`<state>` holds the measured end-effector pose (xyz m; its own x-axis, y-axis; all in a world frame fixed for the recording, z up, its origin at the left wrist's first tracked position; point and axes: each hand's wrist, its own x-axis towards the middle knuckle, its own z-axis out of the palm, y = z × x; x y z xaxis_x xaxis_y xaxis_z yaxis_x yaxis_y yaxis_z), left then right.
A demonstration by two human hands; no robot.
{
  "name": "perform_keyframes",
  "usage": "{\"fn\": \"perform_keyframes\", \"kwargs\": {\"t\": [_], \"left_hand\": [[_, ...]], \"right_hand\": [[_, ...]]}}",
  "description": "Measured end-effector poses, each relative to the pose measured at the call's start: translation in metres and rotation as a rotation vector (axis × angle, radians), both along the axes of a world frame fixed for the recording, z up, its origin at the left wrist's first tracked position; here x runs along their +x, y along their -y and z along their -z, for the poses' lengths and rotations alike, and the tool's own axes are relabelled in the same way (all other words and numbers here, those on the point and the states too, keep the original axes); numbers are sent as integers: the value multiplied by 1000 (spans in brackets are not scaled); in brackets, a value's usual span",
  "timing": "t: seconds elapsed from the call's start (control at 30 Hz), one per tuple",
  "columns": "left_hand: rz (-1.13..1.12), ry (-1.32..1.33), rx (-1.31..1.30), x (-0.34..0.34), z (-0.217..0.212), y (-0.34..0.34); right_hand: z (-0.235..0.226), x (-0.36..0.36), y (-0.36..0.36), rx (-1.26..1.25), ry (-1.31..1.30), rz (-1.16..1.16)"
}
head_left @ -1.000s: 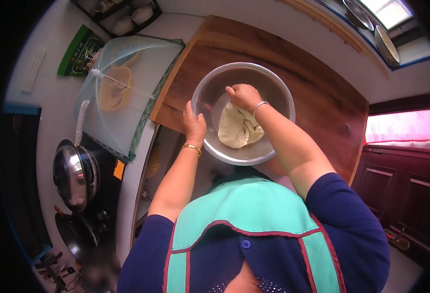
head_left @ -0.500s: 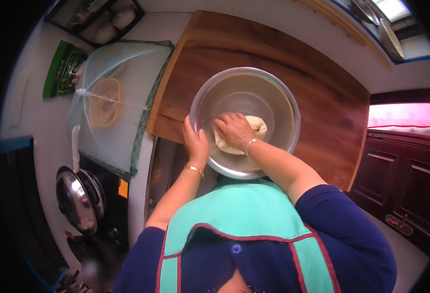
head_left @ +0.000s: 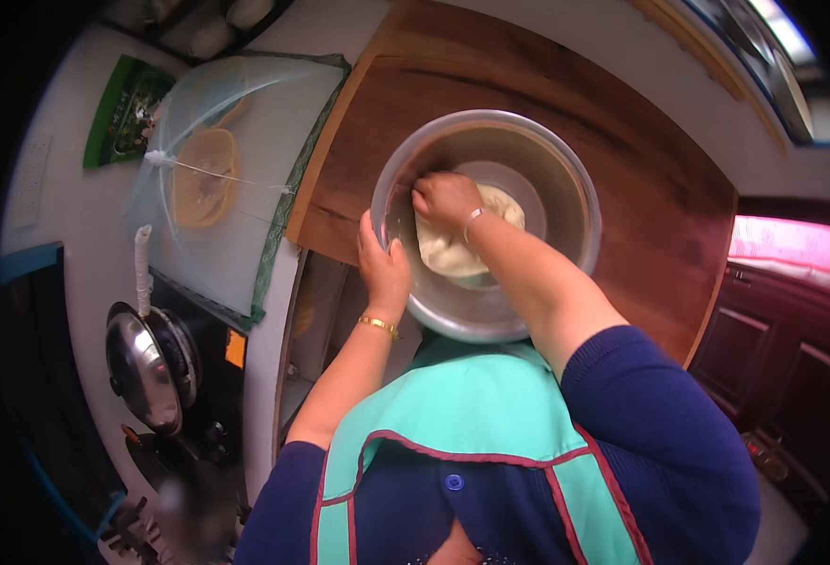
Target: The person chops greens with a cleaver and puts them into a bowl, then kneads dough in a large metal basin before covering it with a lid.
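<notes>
A large metal mixing bowl (head_left: 558,179) sits near the front edge of the wooden table. My left hand (head_left: 385,275) grips its left rim, fingers along the outside and thumb at the edge. Inside, a pale lump of dough (head_left: 451,258) lies left of the middle of the bowl. My right hand (head_left: 450,201) is closed on the upper left part of the dough, with its fingers curled and the fingertips hidden. My right forearm crosses the bowl's near right side.
The wooden table (head_left: 660,198) stretches behind and right of the bowl. To the left, a mesh food cover (head_left: 274,141) stands over a yellowish container (head_left: 203,179). Nearer on that side is a lidded pan (head_left: 142,372) on a black stove. A dark door (head_left: 792,367) is at the right.
My right hand has shifted up and left on the dough and curled its fingers more. More of the dough's near side shows. My left hand stays on the rim.
</notes>
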<state>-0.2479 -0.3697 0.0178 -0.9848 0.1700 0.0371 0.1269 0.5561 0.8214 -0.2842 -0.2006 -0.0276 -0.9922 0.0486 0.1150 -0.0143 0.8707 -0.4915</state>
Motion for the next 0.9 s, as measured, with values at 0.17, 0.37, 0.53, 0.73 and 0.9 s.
{"fn": "perform_keyframes", "kwargs": {"t": [0.17,0.37,0.53,0.73,0.9], "left_hand": [[-38,49,94,-10,3,17],[350,-195,-49,-73,8,13],[368,-211,-70,-55,-2,-13],[306,-117,-115,-43,-19,-3],[263,-41,-140,-39,-23,-5]], "right_hand": [[-105,36,35,212,400,-187],[-96,132,18,277,-65,-360],[-60,141,-13,213,-128,-329],[-31,85,-12,-3,-170,-386],[-16,51,2,-104,-120,-348]]}}
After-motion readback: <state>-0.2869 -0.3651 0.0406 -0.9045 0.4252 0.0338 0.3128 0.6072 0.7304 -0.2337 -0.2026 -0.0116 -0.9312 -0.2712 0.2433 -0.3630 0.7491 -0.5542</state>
